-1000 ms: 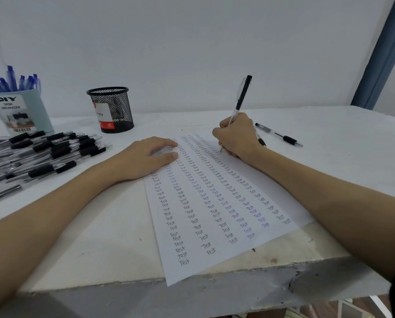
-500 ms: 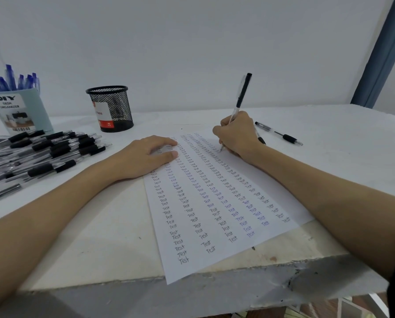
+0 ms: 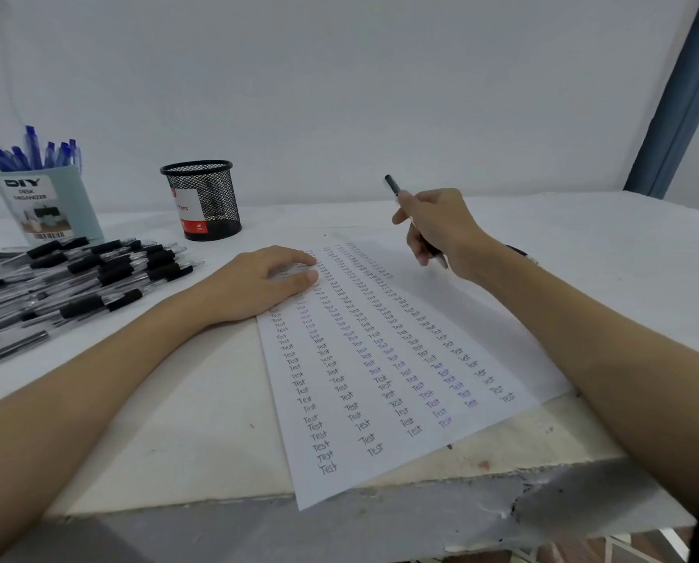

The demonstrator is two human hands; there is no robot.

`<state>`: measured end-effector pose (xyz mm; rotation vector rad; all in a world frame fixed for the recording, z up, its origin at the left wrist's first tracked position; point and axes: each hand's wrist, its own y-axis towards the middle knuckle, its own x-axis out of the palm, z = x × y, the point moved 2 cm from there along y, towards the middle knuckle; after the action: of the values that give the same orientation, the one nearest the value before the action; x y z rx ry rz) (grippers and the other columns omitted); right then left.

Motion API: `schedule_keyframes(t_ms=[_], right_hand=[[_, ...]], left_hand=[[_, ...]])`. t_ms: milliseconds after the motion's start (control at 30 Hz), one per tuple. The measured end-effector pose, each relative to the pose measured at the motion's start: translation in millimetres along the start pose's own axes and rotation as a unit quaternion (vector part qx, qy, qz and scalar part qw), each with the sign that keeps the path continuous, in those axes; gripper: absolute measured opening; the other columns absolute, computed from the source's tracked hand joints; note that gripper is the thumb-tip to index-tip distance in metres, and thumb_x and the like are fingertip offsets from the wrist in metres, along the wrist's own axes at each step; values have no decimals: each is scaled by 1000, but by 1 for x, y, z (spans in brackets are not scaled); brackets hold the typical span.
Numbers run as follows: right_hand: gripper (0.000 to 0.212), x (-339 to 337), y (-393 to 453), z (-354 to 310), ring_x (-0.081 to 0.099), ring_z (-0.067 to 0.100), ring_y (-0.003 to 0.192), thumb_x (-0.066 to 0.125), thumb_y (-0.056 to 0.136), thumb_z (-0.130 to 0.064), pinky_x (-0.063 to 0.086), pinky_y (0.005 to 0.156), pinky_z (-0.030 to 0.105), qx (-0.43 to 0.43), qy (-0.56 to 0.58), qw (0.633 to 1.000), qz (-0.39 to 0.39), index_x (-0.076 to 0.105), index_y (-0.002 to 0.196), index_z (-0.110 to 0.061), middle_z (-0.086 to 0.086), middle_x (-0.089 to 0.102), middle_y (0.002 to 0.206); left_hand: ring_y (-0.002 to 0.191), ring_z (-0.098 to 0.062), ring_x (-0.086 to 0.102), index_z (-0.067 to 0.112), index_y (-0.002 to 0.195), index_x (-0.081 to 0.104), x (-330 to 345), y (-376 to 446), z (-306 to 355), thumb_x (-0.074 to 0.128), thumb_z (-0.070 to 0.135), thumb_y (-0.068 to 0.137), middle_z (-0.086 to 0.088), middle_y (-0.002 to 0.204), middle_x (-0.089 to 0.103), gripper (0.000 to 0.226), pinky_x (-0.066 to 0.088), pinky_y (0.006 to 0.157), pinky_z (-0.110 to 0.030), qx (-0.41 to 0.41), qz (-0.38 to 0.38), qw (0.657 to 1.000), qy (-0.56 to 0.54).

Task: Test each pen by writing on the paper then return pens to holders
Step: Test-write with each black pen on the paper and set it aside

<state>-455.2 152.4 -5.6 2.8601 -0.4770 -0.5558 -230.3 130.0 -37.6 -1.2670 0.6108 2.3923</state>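
A white paper [image 3: 380,400] covered with columns of the written word "Test" lies on the table. My left hand [image 3: 258,286] rests flat on its upper left part. My right hand [image 3: 437,229] hovers above the paper's far right corner and grips a black pen [image 3: 392,184], whose black end points up and to the left. A black mesh holder [image 3: 203,199] stands behind the paper. A pale blue organizer [image 3: 51,207] with several blue pens stands at the far left. A pile of black pens [image 3: 75,278] lies in front of it.
Another pen [image 3: 520,253] lies on the table behind my right wrist, mostly hidden. The table's chipped front edge [image 3: 420,509] runs just below the paper. A blue curtain [image 3: 680,95] hangs at the far right.
My right hand has lifted off the paper and moved right. The pen has swung from upright writing position to a tilt with its back end pointing left. My left hand stayed put.
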Motion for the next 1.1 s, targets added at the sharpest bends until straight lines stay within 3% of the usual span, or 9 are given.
schedule_keyframes(t_ms=[67, 200, 367, 533, 633, 700, 800, 900, 1100], right_hand=[[32, 0, 1, 0, 46, 13, 31, 46, 99, -26, 33, 41, 20, -6, -9, 1000, -11, 61, 77, -9, 0, 49, 48], [30, 1, 0, -7, 40, 12, 52, 55, 94, -35, 33, 52, 20, -53, -40, 998, 7, 69, 80, -13, -1, 45, 62], [42, 10, -2, -4, 34, 14, 46, 59, 89, -46, 33, 62, 28, -83, -173, 981, 18, 74, 82, -8, -9, 39, 39], [56, 21, -2, -2, 44, 25, 58, 45, 97, -42, 46, 62, 34, -134, -271, 953, 20, 64, 90, 11, 26, 65, 78], [39, 14, 3, 0, 48, 28, 62, 45, 98, -27, 43, 62, 34, -104, -308, 946, 14, 60, 81, 5, 15, 59, 69], [19, 5, 8, 4, 59, 32, 78, 45, 92, -13, 47, 69, 33, -68, -329, 942, 5, 58, 87, 0, 13, 64, 80], [25, -8, 9, 8, 61, 31, 95, 51, 86, -6, 44, 66, 30, -39, -340, 939, -10, 53, 110, 1, 16, 68, 98], [21, -17, 8, 12, 57, 28, 97, 60, 86, -14, 38, 63, 28, -34, -357, 933, -9, 55, 104, -3, 10, 60, 96], [23, -33, 19, 29, 59, 32, 88, 57, 86, -15, 48, 74, 35, 1, -375, 927, 31, 59, 98, 5, 20, 64, 98]], left_hand=[[120, -1, 42, 34, 122, 57, 0, 0, 1, 49, 47, 91, 14, 133, 51, 34, 27, 96, -19, 0, 2, 1000, -2], [121, -2, 40, 35, 125, 56, 0, 0, 1, 52, 50, 88, 13, 135, 47, 40, 25, 96, -19, -3, -2, 1000, 4], [125, -6, 37, 37, 126, 54, -1, 2, 1, 56, 52, 84, 8, 135, 42, 45, 23, 97, -20, -11, -12, 1000, 17], [125, -5, 38, 40, 126, 52, 0, 0, 1, 57, 54, 82, 12, 137, 43, 46, 24, 97, -20, -15, -15, 1000, 9], [115, -2, 39, 41, 129, 47, -1, -1, 2, 56, 55, 83, 15, 133, 46, 49, 27, 93, -20, -22, -16, 1000, 14], [113, -3, 40, 38, 128, 49, 0, -1, 2, 56, 55, 83, 14, 131, 47, 48, 27, 91, -20, -28, -12, 999, 18], [121, -7, 39, 36, 123, 55, 0, 1, 0, 58, 56, 81, 10, 130, 43, 47, 25, 94, -20, -26, 3, 999, 27], [118, -9, 40, 40, 122, 55, -1, 1, -1, 57, 62, 76, 8, 123, 41, 50, 26, 94, -22, -37, 3, 998, 41], [125, -11, 37, 37, 127, 52, -4, 0, -2, 58, 52, 84, 8, 132, 39, 46, 25, 97, -23, -41, -20, 998, 34]])
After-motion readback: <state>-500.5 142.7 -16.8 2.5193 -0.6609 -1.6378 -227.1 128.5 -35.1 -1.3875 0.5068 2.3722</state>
